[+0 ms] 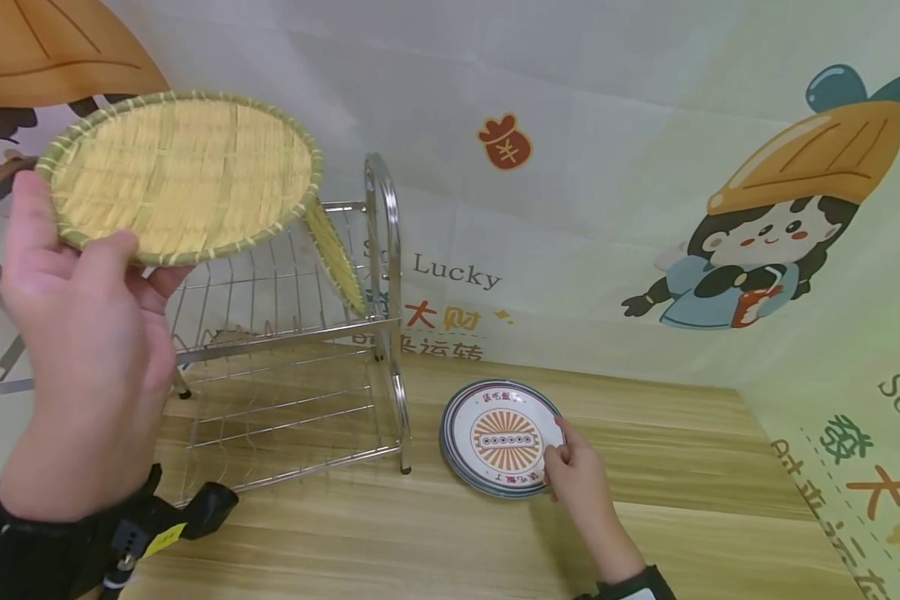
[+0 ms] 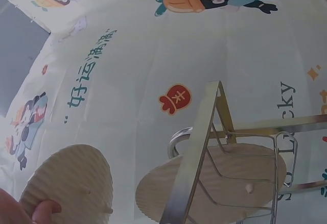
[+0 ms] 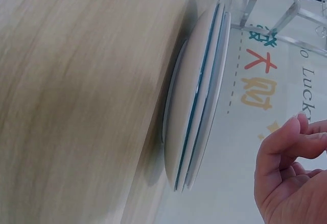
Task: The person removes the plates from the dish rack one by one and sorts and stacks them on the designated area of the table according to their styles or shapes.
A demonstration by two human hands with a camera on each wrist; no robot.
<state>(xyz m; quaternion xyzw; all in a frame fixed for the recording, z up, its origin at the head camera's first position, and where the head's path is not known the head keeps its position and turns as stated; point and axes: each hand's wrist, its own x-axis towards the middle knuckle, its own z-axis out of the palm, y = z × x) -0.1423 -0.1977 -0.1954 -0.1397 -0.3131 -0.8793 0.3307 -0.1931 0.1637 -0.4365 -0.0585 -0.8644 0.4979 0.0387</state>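
My left hand (image 1: 97,333) holds a round woven bamboo tray (image 1: 187,175) by its near left rim, thumb on the upper face. A second woven tray (image 1: 333,258) leans on edge in the upper tier of a metal dish rack (image 1: 393,333); in the left wrist view its round face (image 2: 240,178) shows behind the rack's bars. To the right of the rack, a stack of printed plates (image 1: 504,440) lies on the wooden table. Over the plates' right rim is my right hand (image 1: 581,475), fingers loosely curled. The right wrist view shows that hand (image 3: 294,173) apart from the stack (image 3: 196,101), gripping nothing.
The two-tier rack stands at the left, its lower wire shelf (image 1: 292,417) close to the tabletop. Behind the wooden table (image 1: 682,475) hangs a pale printed backdrop (image 1: 570,250), which also runs along the right side.
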